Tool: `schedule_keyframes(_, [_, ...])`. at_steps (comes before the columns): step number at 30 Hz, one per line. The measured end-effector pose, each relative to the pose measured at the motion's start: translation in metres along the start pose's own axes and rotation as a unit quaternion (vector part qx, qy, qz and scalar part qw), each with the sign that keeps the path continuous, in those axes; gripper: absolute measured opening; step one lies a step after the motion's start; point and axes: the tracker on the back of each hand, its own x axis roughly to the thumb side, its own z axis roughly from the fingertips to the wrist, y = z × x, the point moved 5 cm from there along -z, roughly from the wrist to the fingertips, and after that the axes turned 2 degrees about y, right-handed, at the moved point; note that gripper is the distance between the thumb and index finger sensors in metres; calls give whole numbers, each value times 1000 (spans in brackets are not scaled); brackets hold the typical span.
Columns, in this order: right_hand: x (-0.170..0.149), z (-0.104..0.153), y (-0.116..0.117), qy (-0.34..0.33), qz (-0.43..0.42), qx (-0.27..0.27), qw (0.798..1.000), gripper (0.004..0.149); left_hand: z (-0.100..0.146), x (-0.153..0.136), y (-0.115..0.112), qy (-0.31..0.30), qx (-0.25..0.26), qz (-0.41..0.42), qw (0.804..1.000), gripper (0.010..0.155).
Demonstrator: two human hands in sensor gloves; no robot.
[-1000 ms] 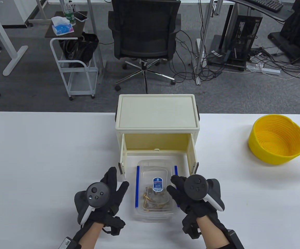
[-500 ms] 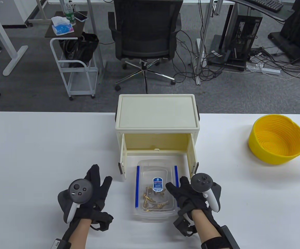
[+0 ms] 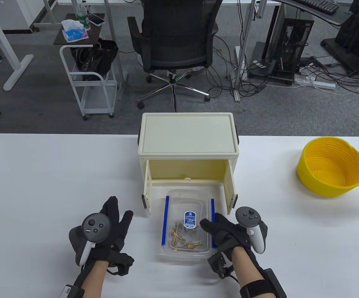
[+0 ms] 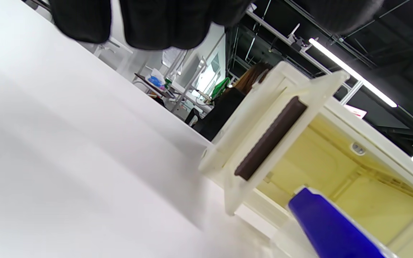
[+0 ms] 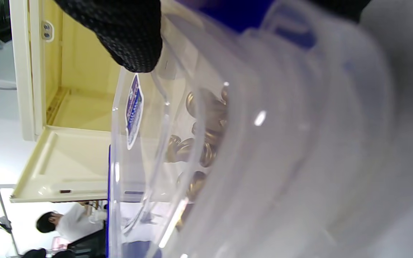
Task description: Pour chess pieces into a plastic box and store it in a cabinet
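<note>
The right hand (image 3: pixel 226 231), in a black sensor glove, grips the right side of the clear plastic box with blue side clips (image 3: pixel 186 229), thumb laid over its lid; in the right wrist view a gloved fingertip (image 5: pixel 127 39) presses the transparent lid near the blue label. The left hand (image 3: pixel 111 229) lies flat on the table to the left of the box, fingers spread, holding nothing and apart from the box. Inside the box, beside the right thumb, sits a heap of gold-coloured chess pieces (image 3: pixel 184 240). The box stands between the two hands, its far end between the two swung-out doors of the cream plastic cabinet (image 3: pixel 188 136) just beyond the fingertips. Well to the right of the right hand sits a yellow woven basket (image 3: pixel 333 166). All rest on a white table (image 3: pixel 42 173); beyond it stands a black office chair (image 3: pixel 173 40) on grey carpet.
</note>
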Motion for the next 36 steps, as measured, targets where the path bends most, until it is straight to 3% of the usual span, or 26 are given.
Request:
schedule_keyframes(14, [-11, 8, -1, -6, -113, -18, 993, 83, 1, -3, 9, 3, 10, 20, 1000, 75])
schedule_keyframes(19, [6, 25, 0, -20, -128, -74, 989, 83, 3, 0, 20, -11, 22, 60, 998, 75])
schedule_keyframes(24, [23, 31, 6, -17, -129, -136, 982, 83, 7, 5, 30, -33, 46, 41, 998, 75])
schedule_keyframes(36, [59, 2, 17, 28, -147, -259, 954, 84, 5, -4, 33, -24, 41, 37, 998, 76])
